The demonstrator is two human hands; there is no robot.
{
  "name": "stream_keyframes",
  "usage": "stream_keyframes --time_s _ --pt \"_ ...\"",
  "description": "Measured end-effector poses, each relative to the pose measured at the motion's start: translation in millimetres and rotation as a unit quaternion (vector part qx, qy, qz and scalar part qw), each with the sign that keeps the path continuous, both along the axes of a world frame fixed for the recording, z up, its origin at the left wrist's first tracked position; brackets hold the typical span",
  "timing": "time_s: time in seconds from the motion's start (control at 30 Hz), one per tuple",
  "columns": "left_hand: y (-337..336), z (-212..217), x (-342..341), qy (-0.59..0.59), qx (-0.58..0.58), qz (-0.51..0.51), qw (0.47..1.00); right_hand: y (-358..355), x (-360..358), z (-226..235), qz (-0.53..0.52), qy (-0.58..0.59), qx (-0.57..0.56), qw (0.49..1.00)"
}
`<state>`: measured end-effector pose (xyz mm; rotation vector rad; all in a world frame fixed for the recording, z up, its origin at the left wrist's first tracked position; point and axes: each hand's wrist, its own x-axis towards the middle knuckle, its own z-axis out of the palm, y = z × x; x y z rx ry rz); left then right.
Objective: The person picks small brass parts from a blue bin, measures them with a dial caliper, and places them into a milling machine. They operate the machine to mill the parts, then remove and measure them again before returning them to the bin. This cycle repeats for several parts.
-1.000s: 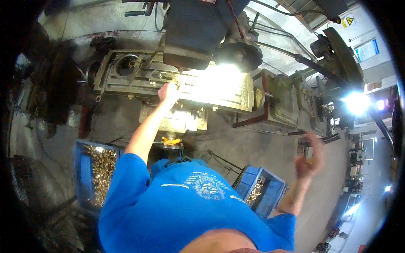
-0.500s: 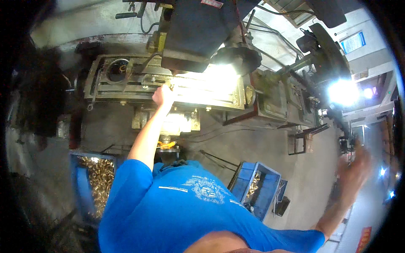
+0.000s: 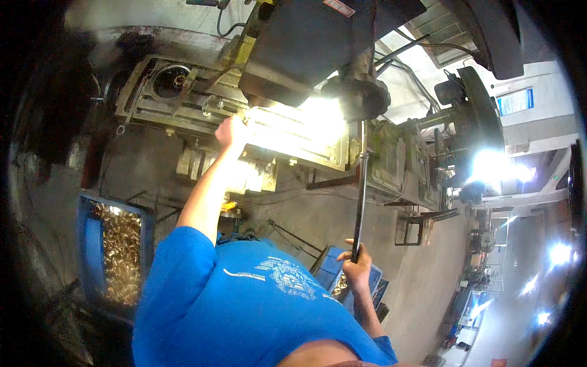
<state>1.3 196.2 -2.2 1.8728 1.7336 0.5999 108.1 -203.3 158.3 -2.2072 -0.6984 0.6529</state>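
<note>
My left hand point(image 3: 232, 130) reaches up to the front edge of the machine table point(image 3: 293, 137), right where a bright lamp glare washes out the surface. Its fingers curl against the table, and what they hold is hidden by the glare. My right hand point(image 3: 358, 264) is closed around the lower end of a long dark lever point(image 3: 361, 196) that runs up toward the machine head point(image 3: 318, 43). My blue shirt point(image 3: 244, 300) fills the lower middle of the view.
A blue crate point(image 3: 88, 244) of small brass parts sits on the floor at left. A second blue crate point(image 3: 333, 275) with brass parts lies behind my right hand. Another green machine point(image 3: 403, 168) stands to the right, with a metal frame stand point(image 3: 413, 229) below it.
My right hand swung in from far out on the right and took hold of the lever. My left hand stayed at the machine table.
</note>
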Motion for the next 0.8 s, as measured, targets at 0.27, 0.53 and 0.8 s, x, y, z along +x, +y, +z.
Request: stream_keyframes --time_s 0.27,0.53,0.8 --pt "-2.7 -3.0 1.2 -0.017 0.008 0.031 0.999 -11.6 13.2 19.3 -0.009 0.144 0.011 0.990" --pt "-1.1 0.6 2.5 -0.008 -0.021 0.028 0.999 -25.7 39.1 -61.8 0.014 0.264 0.165 0.950" --pt "0.0 -9.8 4.5 -0.002 0.008 0.037 0.999 -12.3 28.1 -80.4 -0.023 0.217 0.154 0.964"
